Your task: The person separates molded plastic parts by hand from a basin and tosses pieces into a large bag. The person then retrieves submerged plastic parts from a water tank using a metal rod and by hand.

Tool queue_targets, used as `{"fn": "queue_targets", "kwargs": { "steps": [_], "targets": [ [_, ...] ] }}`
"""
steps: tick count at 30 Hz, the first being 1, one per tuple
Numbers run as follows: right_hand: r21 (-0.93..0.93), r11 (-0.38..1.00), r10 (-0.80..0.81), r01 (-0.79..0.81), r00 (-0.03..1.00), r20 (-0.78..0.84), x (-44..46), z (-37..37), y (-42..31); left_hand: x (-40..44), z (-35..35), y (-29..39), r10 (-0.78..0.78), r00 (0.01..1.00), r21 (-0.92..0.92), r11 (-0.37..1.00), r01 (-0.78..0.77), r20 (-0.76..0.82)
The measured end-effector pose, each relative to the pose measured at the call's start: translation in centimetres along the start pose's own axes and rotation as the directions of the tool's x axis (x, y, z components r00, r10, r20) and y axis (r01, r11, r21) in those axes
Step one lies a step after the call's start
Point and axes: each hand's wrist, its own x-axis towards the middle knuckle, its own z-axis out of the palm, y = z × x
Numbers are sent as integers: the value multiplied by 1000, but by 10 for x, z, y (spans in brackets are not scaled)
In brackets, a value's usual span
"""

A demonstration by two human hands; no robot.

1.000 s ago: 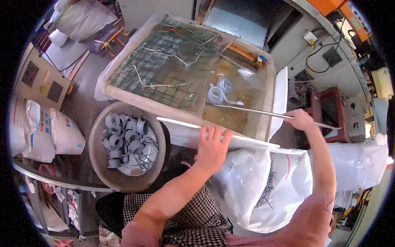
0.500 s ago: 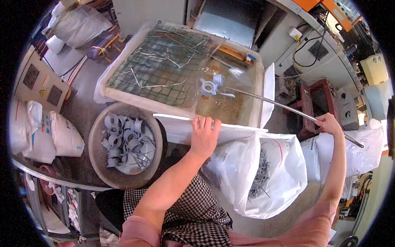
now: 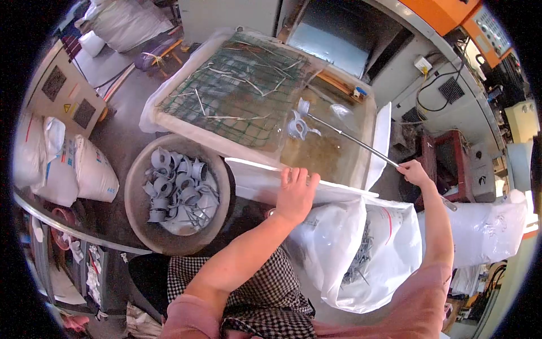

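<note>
My right hand (image 3: 415, 172) is closed around a thin metal rod (image 3: 353, 138) that slants down into a water-filled tank (image 3: 370, 127). The rod's far end meets a grey plastic fitting (image 3: 304, 106) in the water; whether it is hooked or only touching, I cannot tell. Just below that fitting lies a second grey ring-shaped fitting (image 3: 296, 127). At the tank's near side, my left hand (image 3: 297, 195) has its fingers bent over the top edge of a white board (image 3: 254, 175). A green mesh (image 3: 226, 104) with pale strips on it covers the tank's left part.
A round tub (image 3: 135, 198) of grey fittings stands left of my left arm. Between my arms is an open white sack (image 3: 333, 243) with grey sprue pieces (image 3: 361, 254). Filled sacks (image 3: 93, 169) stand at far left. A dark red metal frame (image 3: 463, 164) is at right.
My right hand has moved left toward the tank with the rod. The fittings at its tip have shifted slightly left in the water. My left hand stays on the board; the view has shifted.
</note>
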Motion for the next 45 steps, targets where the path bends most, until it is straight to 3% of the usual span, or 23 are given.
{"fn": "queue_targets", "kwargs": {
  "steps": [2,6,16,21,25,29,32,33,36,37,41,43,45],
  "targets": [
    [22,1000,9,-10,999,36,17,11,-8,1,-1,0,-14,999,9,1000,13,32],
    [-76,966,-249,246,968,-39,65,41,-21,4,1,-1,-14,999,24,1000,13,39],
    [8,939,-344,345,938,-34,171,116,-109,7,-1,-2,-53,990,-43,997,60,134],
    [15,946,-324,323,945,55,202,143,-174,10,1,-4,-56,985,-38,997,63,166],
    [-95,923,-372,372,928,10,199,140,-186,10,2,-2,-76,981,-52,995,86,180],
    [-165,873,-472,459,881,-45,163,79,-131,8,0,-2,-52,989,-43,997,58,139],
    [-167,935,-319,312,947,-19,93,3,-94,5,-2,-2,-46,993,-67,996,54,112],
    [-325,907,-286,268,958,-9,60,-25,-97,5,-3,-2,-34,993,-37,999,39,113],
    [-299,948,-149,112,984,-102,-17,-88,-74,3,0,2,-22,994,-17,1000,24,108],
    [-320,930,-225,182,969,-103,-30,-103,-54,2,1,3,-27,996,-12,1000,28,83],
    [-323,940,-163,115,979,-126,-88,-130,-40,-3,2,5,-22,999,48,999,21,29],
    [-159,987,10,-20,998,-60,-101,-131,-34,-4,1,7,-22,999,48,999,20,39],
    [-141,990,2,-4,1000,-14,-102,-123,-29,-5,-1,6,-25,999,53,998,23,45]
  ]
}}
